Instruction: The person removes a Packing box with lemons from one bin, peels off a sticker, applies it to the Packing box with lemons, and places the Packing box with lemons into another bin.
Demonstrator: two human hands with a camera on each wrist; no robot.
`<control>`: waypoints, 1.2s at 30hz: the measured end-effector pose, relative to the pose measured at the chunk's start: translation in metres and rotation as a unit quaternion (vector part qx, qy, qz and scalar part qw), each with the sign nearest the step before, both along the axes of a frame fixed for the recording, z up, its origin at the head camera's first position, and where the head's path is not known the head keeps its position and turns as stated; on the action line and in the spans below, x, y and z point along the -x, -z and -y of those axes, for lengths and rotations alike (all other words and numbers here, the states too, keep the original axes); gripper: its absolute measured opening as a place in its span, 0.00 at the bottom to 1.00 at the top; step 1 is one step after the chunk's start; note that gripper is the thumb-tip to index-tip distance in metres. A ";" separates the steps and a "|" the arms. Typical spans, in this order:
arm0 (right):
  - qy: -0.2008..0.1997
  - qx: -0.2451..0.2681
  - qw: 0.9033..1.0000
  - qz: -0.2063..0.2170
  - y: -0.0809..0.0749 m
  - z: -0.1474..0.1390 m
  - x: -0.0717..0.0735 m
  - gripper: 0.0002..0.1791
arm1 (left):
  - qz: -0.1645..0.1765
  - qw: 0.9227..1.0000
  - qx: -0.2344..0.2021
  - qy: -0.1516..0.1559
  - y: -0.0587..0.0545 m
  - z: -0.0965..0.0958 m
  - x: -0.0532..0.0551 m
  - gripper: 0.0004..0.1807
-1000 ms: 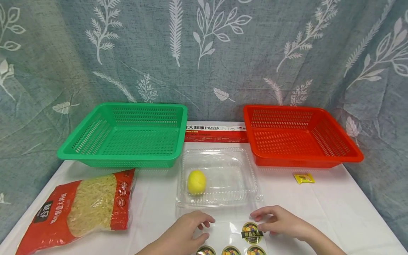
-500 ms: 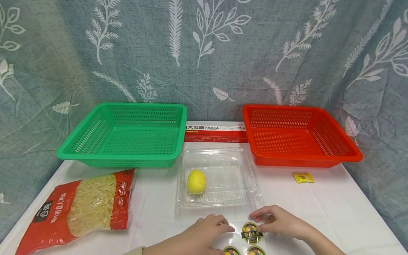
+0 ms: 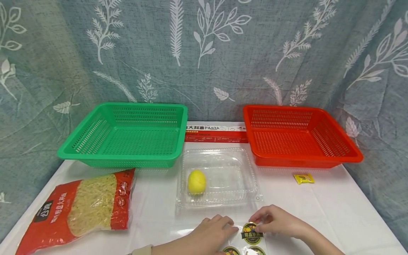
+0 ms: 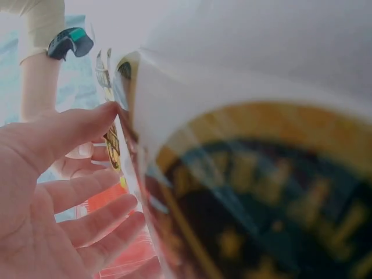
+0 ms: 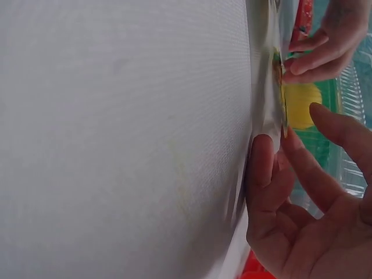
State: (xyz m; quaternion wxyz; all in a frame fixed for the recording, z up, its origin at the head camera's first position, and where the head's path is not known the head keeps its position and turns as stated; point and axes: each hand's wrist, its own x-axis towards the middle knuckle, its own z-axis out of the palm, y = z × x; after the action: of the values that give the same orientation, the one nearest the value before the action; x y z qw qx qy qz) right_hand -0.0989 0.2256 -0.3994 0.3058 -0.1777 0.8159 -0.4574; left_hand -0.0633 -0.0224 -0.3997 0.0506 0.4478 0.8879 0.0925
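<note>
In the head view, a clear sheet (image 3: 239, 238) of round fruit stickers lies at the table's front. My right hand (image 3: 277, 223) pinches the edge of the upper right sticker (image 3: 251, 233) between thumb and index finger. That sticker stands partly lifted, edge-on in the right wrist view. My left hand (image 3: 211, 232) rests on the sheet to its left, fingers fairly straight and thumb (image 4: 96, 121) touching the sheet. More stickers (image 3: 232, 250) show below, cut off by the frame. Behind the hands, a clear plastic clamshell box (image 3: 226, 179) has a yellow lemon-like fruit (image 3: 196, 182) at its left side.
A green basket (image 3: 124, 157) stands back left, a red basket (image 3: 302, 159) back right. Between them lies a red and white pasta box (image 3: 216, 136). A bag of pasta (image 3: 92, 203) lies on the left, a small yellow packet (image 3: 304, 178) on the right.
My left hand has moved right over the sheet, covering the lower left sticker. The right thumb and index finger have closed at the upper sticker, whose edge has lifted.
</note>
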 end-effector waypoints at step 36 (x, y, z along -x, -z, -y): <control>-0.032 0.062 0.997 -0.039 -0.019 -0.011 0.006 0.06 | -0.039 0.998 0.040 0.003 0.001 -0.002 0.002 0.32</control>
State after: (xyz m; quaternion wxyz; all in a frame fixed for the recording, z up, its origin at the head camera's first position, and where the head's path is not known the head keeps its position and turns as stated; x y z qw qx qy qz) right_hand -0.1048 0.2361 -0.3805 0.2766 -0.2397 0.7912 -0.4899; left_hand -0.0657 -0.0200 -0.4004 0.0343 0.4509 0.8910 0.0395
